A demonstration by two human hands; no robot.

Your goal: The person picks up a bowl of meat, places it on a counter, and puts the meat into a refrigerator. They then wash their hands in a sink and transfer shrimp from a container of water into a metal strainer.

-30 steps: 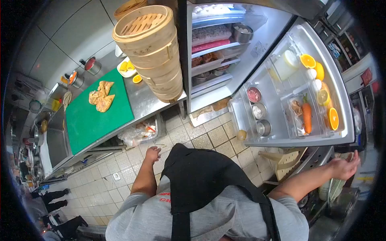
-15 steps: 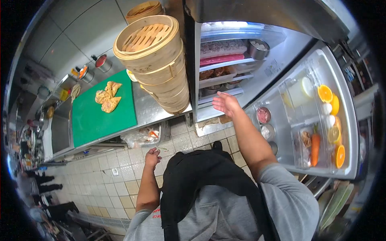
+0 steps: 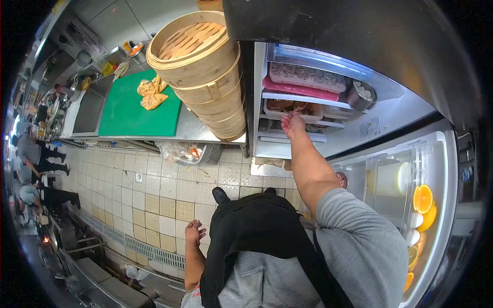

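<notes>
My right hand (image 3: 293,126) reaches into the refrigerator, its fingers bent and closed at the front rim of a white tray (image 3: 310,114). Brown pieces of food (image 3: 280,104), apparently meat, lie in that tray; my fingers partly cover its front. My left hand (image 3: 195,232) hangs low beside the black apron (image 3: 251,226). It holds nothing, and its fingers are loosely bent and apart.
The refrigerator door (image 3: 448,169) stands open at right with halved oranges (image 3: 422,198) in it. A tall stack of bamboo steamers (image 3: 205,77) rises near the counter's edge. Food bundles (image 3: 153,101) lie on a green cutting board (image 3: 120,115). People (image 3: 38,154) stand far left.
My right hand has moved forward from in front of the refrigerator to the tray on its shelf. My left hand still hangs low. The view has shifted, bringing the refrigerator's interior nearer.
</notes>
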